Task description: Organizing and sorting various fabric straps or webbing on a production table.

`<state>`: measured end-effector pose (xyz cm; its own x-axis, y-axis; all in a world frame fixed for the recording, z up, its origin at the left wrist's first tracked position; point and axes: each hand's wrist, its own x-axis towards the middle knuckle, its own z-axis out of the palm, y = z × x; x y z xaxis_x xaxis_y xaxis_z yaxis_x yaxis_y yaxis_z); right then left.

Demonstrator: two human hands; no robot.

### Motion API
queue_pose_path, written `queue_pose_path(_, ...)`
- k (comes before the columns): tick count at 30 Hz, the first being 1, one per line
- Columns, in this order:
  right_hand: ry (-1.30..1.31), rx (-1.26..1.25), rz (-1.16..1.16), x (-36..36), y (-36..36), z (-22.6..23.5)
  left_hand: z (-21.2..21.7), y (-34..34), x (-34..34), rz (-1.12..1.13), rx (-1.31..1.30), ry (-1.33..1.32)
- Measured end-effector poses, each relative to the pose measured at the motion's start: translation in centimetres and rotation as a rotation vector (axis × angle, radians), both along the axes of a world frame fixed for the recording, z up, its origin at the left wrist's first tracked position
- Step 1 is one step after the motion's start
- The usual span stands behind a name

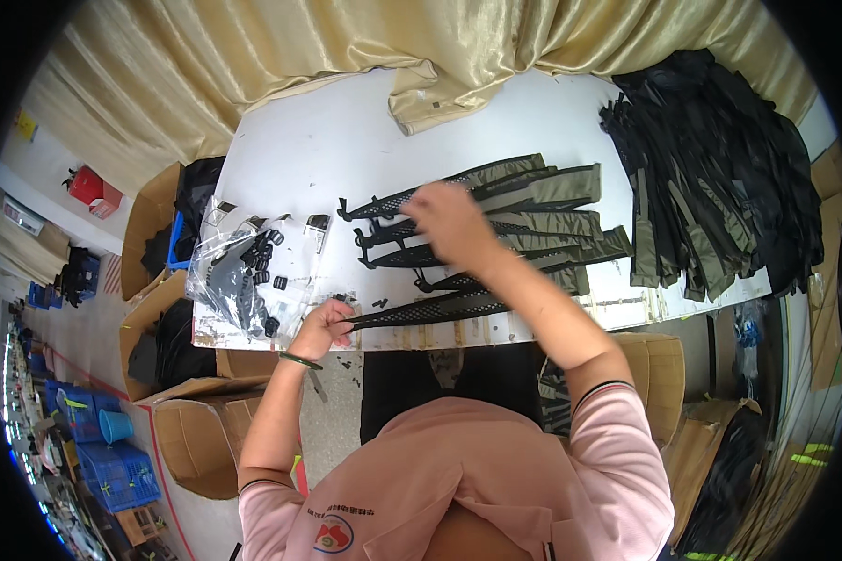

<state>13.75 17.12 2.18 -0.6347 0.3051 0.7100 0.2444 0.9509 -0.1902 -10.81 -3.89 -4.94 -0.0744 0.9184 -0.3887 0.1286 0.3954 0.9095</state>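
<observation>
My left hand (324,329) is closed at the table's near edge, pinching the narrow end of a black mesh shoulder strap (430,309). That strap stretches to the right, passing under my right forearm. My right hand (447,222) is over several more olive-and-black mesh straps (552,187), which lie fanned out with their buckled ends to the left. Motion smears its fingers, so I cannot tell whether they grip anything. A clear plastic bag (217,280) with black plastic buckles (262,264) lies left of the straps. Below my left wrist shows a thin grey pointed thing (318,383).
A tall heap of black and olive straps (711,178) covers the white table's (299,131) right end. Gold curtains (299,37) hang along the back. Cardboard boxes (192,444) stand at the left, and another box (660,374) is at the lower right.
</observation>
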Motion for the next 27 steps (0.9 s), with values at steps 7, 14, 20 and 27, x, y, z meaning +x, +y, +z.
queue_pose_path(7,-0.18,-1.092,0.415,-6.5,-11.8,-7.9,1.3,0.0,1.4,0.059,0.154,-0.123)
queue_pose_path(14,-0.132,-0.733,0.346,-6.5,-11.6,-7.2,1.5,1.5,-9.5,0.324,0.255,0.693)
queue_pose_path(20,-0.228,-0.59,0.288,-6.8,-12.5,-7.8,-2.7,2.3,-13.2,0.104,0.152,1.165)
queue_pose_path(27,-0.171,-1.061,0.272,-4.6,-11.8,-3.9,-2.5,3.0,-11.1,0.225,0.429,1.05)
